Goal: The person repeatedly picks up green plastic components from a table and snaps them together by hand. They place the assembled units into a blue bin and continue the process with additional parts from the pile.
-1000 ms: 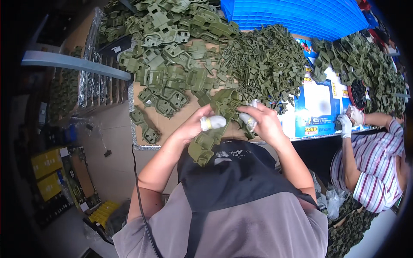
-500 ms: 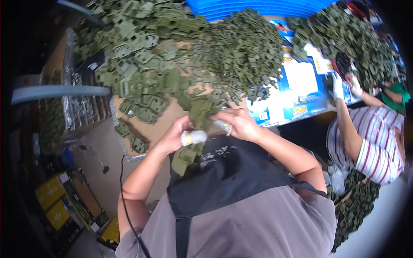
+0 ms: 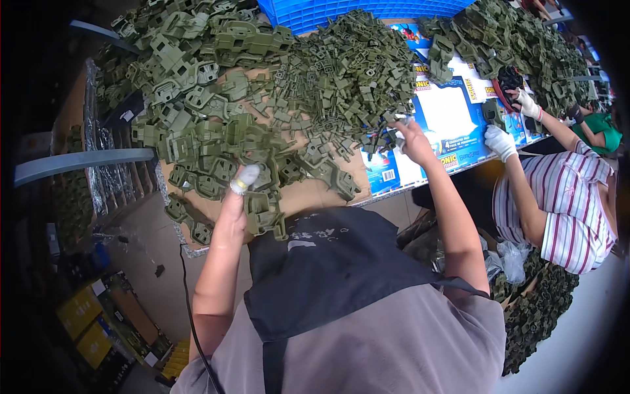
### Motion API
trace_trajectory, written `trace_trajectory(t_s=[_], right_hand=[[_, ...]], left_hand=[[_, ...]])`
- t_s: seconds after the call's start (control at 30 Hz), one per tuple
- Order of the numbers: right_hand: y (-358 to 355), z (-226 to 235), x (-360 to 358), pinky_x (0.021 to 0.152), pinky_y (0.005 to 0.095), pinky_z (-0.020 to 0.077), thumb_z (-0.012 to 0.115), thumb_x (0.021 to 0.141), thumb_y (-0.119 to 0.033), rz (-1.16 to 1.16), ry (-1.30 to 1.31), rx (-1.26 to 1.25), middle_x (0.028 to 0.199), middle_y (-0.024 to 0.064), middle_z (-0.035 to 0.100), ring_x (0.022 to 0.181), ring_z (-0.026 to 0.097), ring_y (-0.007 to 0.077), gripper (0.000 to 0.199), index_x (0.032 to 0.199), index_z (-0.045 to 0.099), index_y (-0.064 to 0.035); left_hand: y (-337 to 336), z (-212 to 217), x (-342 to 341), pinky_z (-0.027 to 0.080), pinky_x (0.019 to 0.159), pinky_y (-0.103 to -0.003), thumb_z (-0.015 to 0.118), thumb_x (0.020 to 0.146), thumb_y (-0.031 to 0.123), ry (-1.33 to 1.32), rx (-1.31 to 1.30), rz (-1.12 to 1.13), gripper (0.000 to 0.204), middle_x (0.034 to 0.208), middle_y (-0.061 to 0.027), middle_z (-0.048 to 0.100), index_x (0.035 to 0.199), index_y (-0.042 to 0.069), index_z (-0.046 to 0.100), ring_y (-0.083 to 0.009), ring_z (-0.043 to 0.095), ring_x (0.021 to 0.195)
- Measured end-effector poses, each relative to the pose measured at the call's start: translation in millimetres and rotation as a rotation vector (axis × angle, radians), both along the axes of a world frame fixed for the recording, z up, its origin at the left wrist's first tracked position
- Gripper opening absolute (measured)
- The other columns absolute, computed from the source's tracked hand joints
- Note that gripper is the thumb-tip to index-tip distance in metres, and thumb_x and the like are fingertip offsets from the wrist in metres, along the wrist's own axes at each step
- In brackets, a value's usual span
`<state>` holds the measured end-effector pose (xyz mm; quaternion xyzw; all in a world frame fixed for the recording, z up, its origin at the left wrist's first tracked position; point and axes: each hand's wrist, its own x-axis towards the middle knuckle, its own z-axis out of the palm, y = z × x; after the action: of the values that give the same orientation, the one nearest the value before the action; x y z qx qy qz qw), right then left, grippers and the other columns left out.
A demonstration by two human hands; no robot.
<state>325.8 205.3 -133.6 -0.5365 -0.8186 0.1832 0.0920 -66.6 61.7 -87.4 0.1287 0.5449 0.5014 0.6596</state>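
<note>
While the L hand (image 3: 242,185) grips a long olive part (image 3: 262,211), thumb on top & fingers mostly hidden, the R hand (image 3: 415,140) is at the right near edge of the small-parts pile (image 3: 354,65), fingers part-curled; can't tell if it has a pc. The long olive part is left of the pile, on its near side. It's prob. light, stiff plastic, a bit slick; thin edges may snap, so best held mid-body by the side walls, w/ light thumb pressure.
</note>
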Motion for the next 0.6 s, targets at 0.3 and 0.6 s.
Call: trace_trajectory(t_s=[0.3, 0.6], right_hand=[[-2, 17, -18, 0.07, 0.036, 0.0464, 0.06, 0.07, 0.001, 0.046, 0.152, -0.05, 0.084, 0.0139, 0.058, 0.081, 0.058, 0.0325, 0.022, 0.09, 0.051, -0.0043], [-101, 133, -139, 0.077, 0.0398, 0.0495, 0.062, 0.072, -0.005, 0.7, 0.388, -0.463, 0.092, 0.0135, 0.064, 0.089, 0.061, 0.0327, 0.031, 0.102, 0.062, -0.0109]], left_hand=[[-28, 31, 42, 0.052, 0.076, -0.041, 0.05, 0.088, 0.036, -0.401, -0.186, 0.047, 0.04, 0.094, -0.0133, 0.061, 0.11, 0.004, 0.051, -0.0277, 0.062, 0.085], [-16, 41, 65, 0.051, 0.08, -0.035, 0.046, 0.091, 0.024, -0.371, -0.011, -0.052, 0.038, 0.112, -0.0096, 0.052, 0.125, 0.007, 0.037, -0.0189, 0.057, 0.098]])
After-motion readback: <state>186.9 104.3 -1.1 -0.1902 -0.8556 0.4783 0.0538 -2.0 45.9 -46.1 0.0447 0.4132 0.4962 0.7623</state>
